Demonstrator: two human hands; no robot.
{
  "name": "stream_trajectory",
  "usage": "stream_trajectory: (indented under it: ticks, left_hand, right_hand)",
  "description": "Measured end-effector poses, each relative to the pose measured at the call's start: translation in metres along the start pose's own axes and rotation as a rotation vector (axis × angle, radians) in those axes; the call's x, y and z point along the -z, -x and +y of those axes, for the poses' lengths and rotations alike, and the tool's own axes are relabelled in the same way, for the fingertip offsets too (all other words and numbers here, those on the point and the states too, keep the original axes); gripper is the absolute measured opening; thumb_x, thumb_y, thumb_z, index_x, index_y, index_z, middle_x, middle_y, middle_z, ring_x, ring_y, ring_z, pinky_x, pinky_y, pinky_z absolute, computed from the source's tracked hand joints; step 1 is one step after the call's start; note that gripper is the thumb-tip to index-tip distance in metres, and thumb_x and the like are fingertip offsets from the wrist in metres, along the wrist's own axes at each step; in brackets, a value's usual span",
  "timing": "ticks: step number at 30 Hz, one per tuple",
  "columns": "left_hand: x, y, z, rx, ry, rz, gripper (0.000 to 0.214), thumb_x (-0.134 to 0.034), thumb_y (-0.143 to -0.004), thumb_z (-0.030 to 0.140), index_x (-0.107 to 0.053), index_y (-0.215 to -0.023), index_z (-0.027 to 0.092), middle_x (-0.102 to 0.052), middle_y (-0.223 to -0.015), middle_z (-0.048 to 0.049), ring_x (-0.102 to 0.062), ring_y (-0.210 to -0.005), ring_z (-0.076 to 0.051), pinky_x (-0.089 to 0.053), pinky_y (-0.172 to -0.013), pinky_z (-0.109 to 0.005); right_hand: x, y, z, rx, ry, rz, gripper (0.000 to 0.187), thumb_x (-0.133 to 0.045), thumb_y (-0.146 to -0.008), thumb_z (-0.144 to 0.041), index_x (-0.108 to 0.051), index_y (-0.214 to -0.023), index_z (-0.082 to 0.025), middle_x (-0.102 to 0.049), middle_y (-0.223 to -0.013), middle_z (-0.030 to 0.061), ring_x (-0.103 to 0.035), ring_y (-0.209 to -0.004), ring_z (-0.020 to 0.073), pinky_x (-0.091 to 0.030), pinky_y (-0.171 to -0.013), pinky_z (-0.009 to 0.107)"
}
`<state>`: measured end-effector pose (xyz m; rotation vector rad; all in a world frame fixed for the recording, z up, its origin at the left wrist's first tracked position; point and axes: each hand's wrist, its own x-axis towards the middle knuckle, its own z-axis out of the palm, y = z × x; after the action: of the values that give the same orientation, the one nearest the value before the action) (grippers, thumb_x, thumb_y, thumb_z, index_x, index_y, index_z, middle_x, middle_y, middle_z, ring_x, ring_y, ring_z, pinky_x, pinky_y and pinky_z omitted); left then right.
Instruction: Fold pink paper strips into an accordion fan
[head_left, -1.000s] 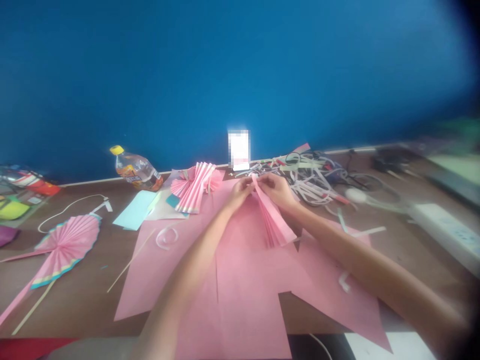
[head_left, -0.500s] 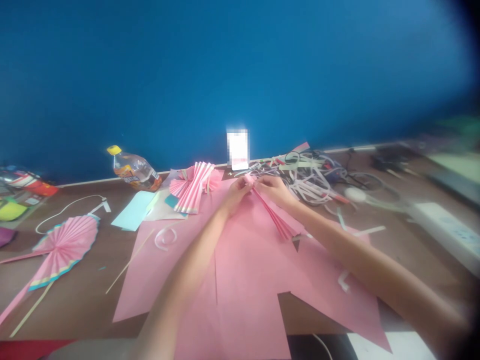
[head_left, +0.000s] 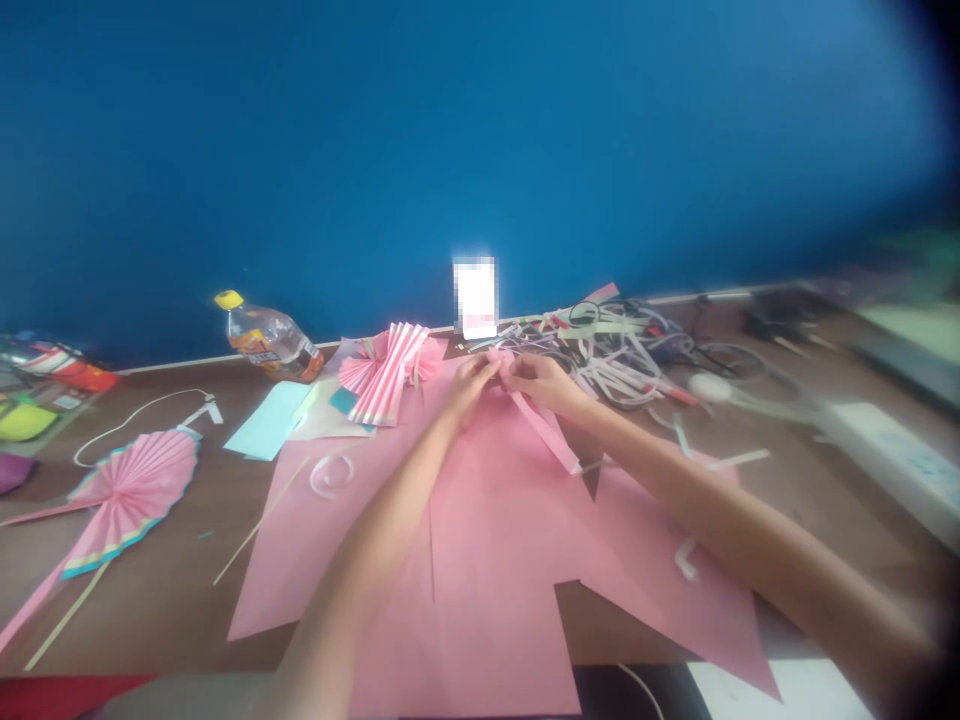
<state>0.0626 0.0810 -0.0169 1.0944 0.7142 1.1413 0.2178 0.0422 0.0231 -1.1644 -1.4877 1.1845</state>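
Note:
A narrow strip of folded pink paper (head_left: 547, 433) slants down to the right from my fingers. My left hand (head_left: 472, 385) pinches its upper end, and my right hand (head_left: 546, 380) grips it just beside, with the fingertips of both nearly meeting. Beneath my forearms lie large pink paper sheets (head_left: 495, 560) with cut edges. Just left of my hands rests a pleated pink paper fan piece (head_left: 390, 375) with white stripes. Another pink fan (head_left: 131, 490), edged in blue and yellow, is spread at the far left.
An orange drink bottle (head_left: 270, 340) with a yellow cap leans near the wall. Light blue paper (head_left: 266, 420) lies in front of it. Paper scraps and cables (head_left: 615, 350) are heaped at the right, near a white power strip (head_left: 900, 465). A bright phone-like screen (head_left: 476, 298) stands at the back.
The pink folded paper has turned in my hands: its spread pleats showed before, and now a flat, narrow face shows. Both hands stay in nearly the same place.

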Motion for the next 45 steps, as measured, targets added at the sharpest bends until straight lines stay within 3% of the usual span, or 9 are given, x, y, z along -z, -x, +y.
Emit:
stream_trajectory:
  ticks: [10,20,30,38,45]
  left_hand:
    - [-0.010,0.008,0.012,-0.052,-0.075,-0.012,0.038,-0.065,-0.079,0.052,-0.057,-0.073,0.016,-0.056,-0.071,0.0000,-0.057,-0.066,-0.010,-0.050,-0.066,-0.025]
    - [-0.007,0.007,0.007,-0.097,-0.086,0.033,0.032,-0.067,-0.080,0.046,-0.058,-0.078,0.016,-0.059,-0.074,-0.0007,-0.060,-0.071,-0.012,-0.050,-0.064,-0.023]
    - [0.000,0.002,0.005,-0.014,0.078,-0.130,0.040,-0.065,-0.082,0.048,-0.064,-0.108,0.018,-0.065,-0.094,-0.0069,-0.061,-0.076,-0.013,-0.048,-0.066,-0.024]
    - [-0.001,0.002,0.003,-0.046,0.072,-0.085,0.036,-0.068,-0.080,0.047,-0.066,-0.099,0.016,-0.061,-0.078,-0.0029,-0.056,-0.066,-0.010,-0.045,-0.063,-0.024]
    - [0.000,0.000,0.001,-0.050,0.034,-0.045,0.032,-0.066,-0.082,0.046,-0.065,-0.093,0.016,-0.062,-0.079,-0.0034,-0.057,-0.068,-0.011,-0.047,-0.065,-0.024]
  right_hand:
    - [-0.004,0.002,0.000,0.013,0.027,0.021,0.014,-0.065,-0.069,-0.024,-0.055,-0.076,-0.019,-0.064,-0.071,0.0000,-0.062,-0.070,0.0159,-0.047,-0.068,0.029]
    - [-0.004,0.004,0.000,-0.009,0.026,0.027,0.021,-0.068,-0.068,-0.023,-0.053,-0.082,-0.020,-0.065,-0.073,-0.0008,-0.062,-0.068,0.0155,-0.044,-0.064,0.027]
    - [0.001,0.000,-0.001,-0.075,-0.177,-0.040,0.030,-0.074,-0.068,-0.027,-0.053,-0.087,-0.019,-0.070,-0.073,0.0012,-0.069,-0.073,0.0188,-0.052,-0.075,0.034]
    - [-0.003,0.002,-0.004,-0.057,-0.130,-0.017,0.025,-0.071,-0.072,-0.027,-0.056,-0.090,-0.018,-0.072,-0.079,0.0043,-0.070,-0.080,0.0200,-0.052,-0.084,0.038]
    - [-0.004,0.003,0.000,-0.029,-0.099,-0.016,0.023,-0.067,-0.074,-0.023,-0.056,-0.094,-0.018,-0.071,-0.079,0.0032,-0.069,-0.080,0.0186,-0.051,-0.082,0.035]
